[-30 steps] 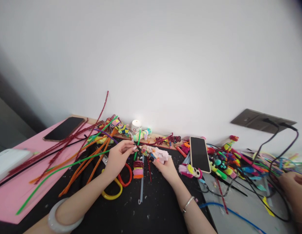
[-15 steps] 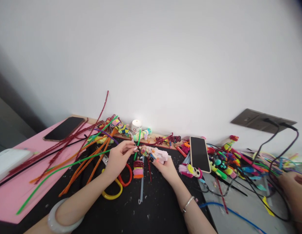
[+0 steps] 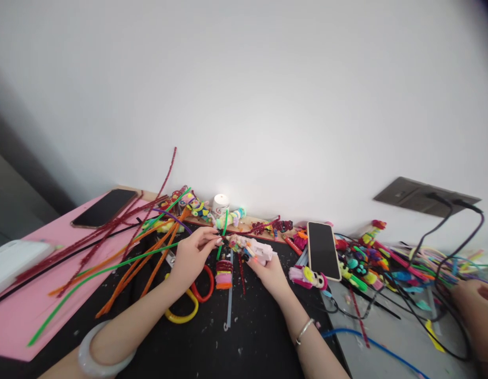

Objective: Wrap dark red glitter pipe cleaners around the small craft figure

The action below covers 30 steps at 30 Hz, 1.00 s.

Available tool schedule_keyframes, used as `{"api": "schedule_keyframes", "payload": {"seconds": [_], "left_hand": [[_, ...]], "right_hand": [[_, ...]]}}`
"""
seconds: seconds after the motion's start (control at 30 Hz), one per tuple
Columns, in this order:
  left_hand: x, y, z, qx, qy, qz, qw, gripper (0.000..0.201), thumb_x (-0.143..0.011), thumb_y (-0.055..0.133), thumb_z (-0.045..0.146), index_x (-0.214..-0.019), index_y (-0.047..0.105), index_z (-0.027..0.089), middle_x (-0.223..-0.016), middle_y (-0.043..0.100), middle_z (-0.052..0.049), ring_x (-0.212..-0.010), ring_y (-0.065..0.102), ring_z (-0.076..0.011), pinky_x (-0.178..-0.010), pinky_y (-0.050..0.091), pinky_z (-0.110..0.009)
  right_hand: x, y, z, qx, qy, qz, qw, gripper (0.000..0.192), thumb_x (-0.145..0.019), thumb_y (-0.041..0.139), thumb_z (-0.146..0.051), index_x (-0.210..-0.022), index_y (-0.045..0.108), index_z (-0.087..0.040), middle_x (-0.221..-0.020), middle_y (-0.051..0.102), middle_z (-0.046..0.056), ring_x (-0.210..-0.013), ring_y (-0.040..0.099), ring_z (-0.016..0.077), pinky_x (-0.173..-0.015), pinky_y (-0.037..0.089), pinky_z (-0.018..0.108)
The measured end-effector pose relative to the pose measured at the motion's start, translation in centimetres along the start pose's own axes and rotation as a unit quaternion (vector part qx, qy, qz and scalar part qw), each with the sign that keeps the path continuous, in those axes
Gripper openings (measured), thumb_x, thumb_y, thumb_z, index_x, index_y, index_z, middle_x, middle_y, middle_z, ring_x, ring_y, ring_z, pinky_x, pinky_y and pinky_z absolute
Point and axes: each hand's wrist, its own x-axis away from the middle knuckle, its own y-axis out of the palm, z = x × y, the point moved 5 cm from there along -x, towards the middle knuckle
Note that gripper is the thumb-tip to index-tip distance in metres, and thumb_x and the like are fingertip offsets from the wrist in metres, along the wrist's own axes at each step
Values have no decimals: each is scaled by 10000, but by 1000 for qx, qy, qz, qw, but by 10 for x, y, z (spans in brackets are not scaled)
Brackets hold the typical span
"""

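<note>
My right hand (image 3: 271, 275) is closed around a pale pink hot glue gun (image 3: 260, 250). The gun's nozzle end, spotted with coloured bits, points left at the fingertips of my left hand (image 3: 194, 256). Those fingertips are pinched together near the nozzle; whatever they hold is too small to make out. Just below lies a bundle wound in dark red, pink and orange chenille (image 3: 224, 278). A green pipe cleaner (image 3: 225, 223) stands up behind the fingers. Under my left wrist are scissors with a yellow handle (image 3: 182, 319) and a red-orange one.
Red, orange and green pipe cleaners (image 3: 123, 281) fan out over a pink board (image 3: 27, 326) at left. Phones lie on both sides, one dark (image 3: 104, 208), one white-edged (image 3: 324, 250). Chenille figures and cables crowd the right. Another person's hand (image 3: 475, 308) is at the right edge.
Both hands keep nearly the same pose. The glue gun has shifted very slightly to the right.
</note>
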Motion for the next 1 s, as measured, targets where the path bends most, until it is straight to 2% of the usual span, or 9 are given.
{"api": "schedule_keyframes", "payload": {"seconds": [0.4,0.7,0.87,0.93,1.0], "left_hand": [[0,-1,-2,-19,11,0,1000,185,-821,678,328,-960,671,208,-857,811,-56,-858,789,-262,-837,638,-398],[0,0,6,-48,30,-1,998,186,-819,657,331,-957,669,208,-837,816,-52,-822,793,-257,-834,637,-395],[0,-1,5,-54,30,4,998,191,-815,653,333,-956,660,204,-843,817,-61,-827,794,-257,-844,634,-393],[0,-1,5,-56,31,3,998,191,-817,650,334,-959,659,206,-845,817,-58,-827,794,-255,-850,631,-392],[0,-1,5,-57,30,2,998,189,-817,648,336,-959,657,211,-842,817,-52,-826,794,-253,-851,631,-391]], "right_hand": [[0,-1,-4,5,4,5,1000,346,-762,650,-239,-1080,777,-188,-925,779,48,-852,700,250,-753,579,340],[0,-1,4,4,11,0,1000,359,-746,647,-202,-1080,774,-172,-958,786,47,-771,679,210,-739,558,313],[0,-3,4,7,12,12,1000,331,-755,647,-226,-1053,779,-166,-852,781,35,-666,653,189,-652,551,293],[0,-3,4,4,13,11,1000,332,-759,650,-234,-1058,780,-167,-884,789,43,-706,677,204,-686,565,306],[0,-2,3,-3,3,7,1000,350,-760,663,-234,-1085,777,-176,-989,795,56,-829,709,232,-788,573,331]]}}
